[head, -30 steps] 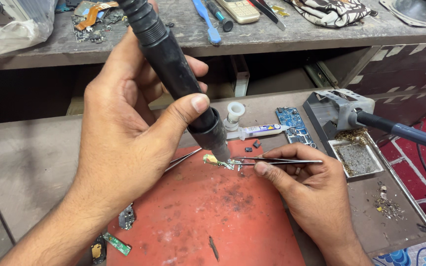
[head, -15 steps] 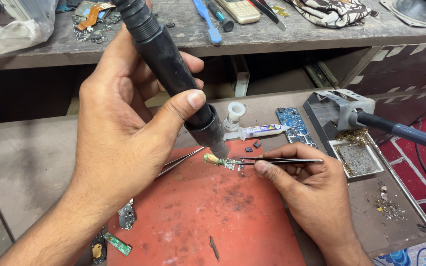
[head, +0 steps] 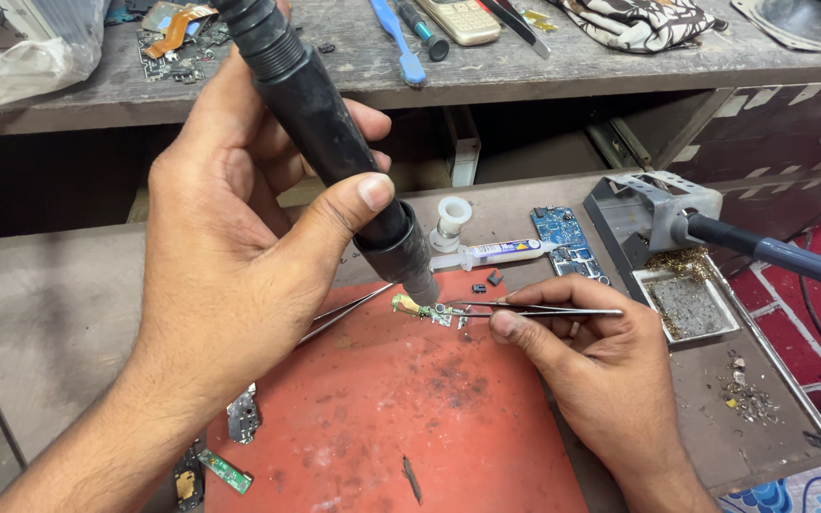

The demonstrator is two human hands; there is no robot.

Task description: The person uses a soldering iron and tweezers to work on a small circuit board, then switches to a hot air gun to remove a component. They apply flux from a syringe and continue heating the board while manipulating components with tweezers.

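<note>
My left hand [head: 230,275] is wrapped tight around the black hot-air wand [head: 334,142], nozzle aimed down at five o'clock. My right hand [head: 591,366] pinches the tweezers [head: 534,309], which point toward nine o'clock at the small board [head: 425,309] on the red mat [head: 401,418]. The board lies left of my right fingertips, just beneath the nozzle.

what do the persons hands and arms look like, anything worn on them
Both are bare: the left hand and right hand wear no gloves, rings, watch or bands that show. No sleeve reaches either forearm within view. The nails are short, and the left thumbnail shows plainly. No marks or tape can be seen on them.
</note>
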